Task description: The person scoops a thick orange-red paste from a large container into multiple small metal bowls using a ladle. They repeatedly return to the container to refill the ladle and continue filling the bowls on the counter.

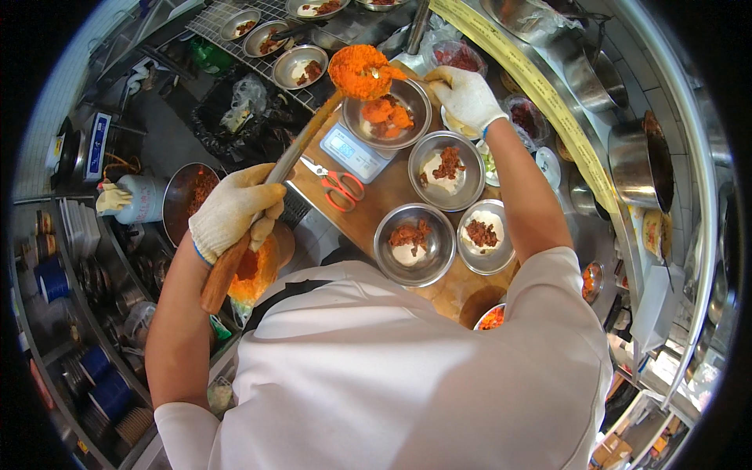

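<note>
My left hand [238, 208], in a white knit glove, grips the wooden-ended handle of a long metal ladle [294, 150]. The ladle's bowl is heaped with orange paste [359, 71]. My gloved right hand [461, 94] pinches a small utensil [410, 71] whose orange-coated end meets the paste. Below them, a steel bowl [424, 117] with orange paste and white powder sits on a digital kitchen scale [359, 154]. Three more steel bowls [415, 245] [446, 170] [486, 237] hold white powder and reddish-brown paste. Red-handled scissors [338, 188] lie beside the scale.
More steel bowls [299, 66] stand on a wire rack [226, 26]. A lined waste bin [205, 117] and a gas cylinder [141, 200] are left of the wooden table [382, 200]. An orange-coated container [258, 276] is below my left hand. Steel pots [637, 167] line the right.
</note>
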{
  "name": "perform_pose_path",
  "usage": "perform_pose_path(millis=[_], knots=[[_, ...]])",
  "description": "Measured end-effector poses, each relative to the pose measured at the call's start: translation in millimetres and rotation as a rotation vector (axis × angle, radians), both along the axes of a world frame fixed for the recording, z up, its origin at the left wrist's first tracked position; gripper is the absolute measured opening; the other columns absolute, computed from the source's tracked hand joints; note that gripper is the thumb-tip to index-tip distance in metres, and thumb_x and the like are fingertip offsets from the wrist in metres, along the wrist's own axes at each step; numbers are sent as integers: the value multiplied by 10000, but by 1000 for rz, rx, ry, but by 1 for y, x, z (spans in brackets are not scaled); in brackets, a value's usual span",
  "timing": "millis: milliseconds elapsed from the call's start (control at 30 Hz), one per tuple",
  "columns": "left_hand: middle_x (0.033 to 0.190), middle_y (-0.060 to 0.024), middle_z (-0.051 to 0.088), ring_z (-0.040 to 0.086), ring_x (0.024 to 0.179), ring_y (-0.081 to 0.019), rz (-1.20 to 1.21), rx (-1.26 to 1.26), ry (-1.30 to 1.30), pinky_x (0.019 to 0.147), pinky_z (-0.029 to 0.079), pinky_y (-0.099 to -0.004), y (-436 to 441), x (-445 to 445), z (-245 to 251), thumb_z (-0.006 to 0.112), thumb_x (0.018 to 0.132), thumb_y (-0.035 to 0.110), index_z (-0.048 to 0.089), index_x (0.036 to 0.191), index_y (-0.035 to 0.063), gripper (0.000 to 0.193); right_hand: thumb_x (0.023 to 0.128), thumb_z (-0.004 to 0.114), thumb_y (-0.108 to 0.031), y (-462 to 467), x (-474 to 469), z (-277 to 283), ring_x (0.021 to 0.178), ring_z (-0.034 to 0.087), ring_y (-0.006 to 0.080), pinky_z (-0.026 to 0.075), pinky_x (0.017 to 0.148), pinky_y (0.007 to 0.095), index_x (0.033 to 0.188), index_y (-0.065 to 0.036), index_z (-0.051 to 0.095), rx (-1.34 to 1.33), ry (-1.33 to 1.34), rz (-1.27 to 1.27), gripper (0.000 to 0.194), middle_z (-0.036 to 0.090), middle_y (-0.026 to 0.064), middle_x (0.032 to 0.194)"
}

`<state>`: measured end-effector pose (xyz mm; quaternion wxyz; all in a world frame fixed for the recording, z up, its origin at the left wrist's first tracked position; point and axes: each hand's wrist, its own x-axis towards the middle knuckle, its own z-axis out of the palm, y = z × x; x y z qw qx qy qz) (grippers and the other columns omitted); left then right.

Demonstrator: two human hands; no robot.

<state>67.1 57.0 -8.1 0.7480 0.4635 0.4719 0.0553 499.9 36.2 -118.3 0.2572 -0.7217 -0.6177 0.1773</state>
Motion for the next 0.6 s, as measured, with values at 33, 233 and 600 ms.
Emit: perform_pose_path(millis=[33,233,600], knots=[[776,-43,583,496,445,-103,4,5,7,396,413,-257,-1,0,1,622,1037,130,548,1454,-97,481,1012,643,-295,2,1,6,1094,742,425,587,971,477,1211,-85,800,11,-46,7,329,779,229,1134],[760,-37,582,492,434,-116,-35,46,14,402,410,-264,-2,-1,3,616,1020,124,535,1468,-106,510,1021,661,-243,15,-9,34,1069,757,390,596,941,427,1198,-69,787,40,-184,96,278,789,196,1122],[787,-63,608,545,458,-131,-161,131,124,431,436,-286,-11,6,15,639,988,101,552,1451,-117,519,1007,673,-193,4,-3,10,1061,738,408,582,954,449,1196,-61,782,-12,-176,124,255,778,208,1110]])
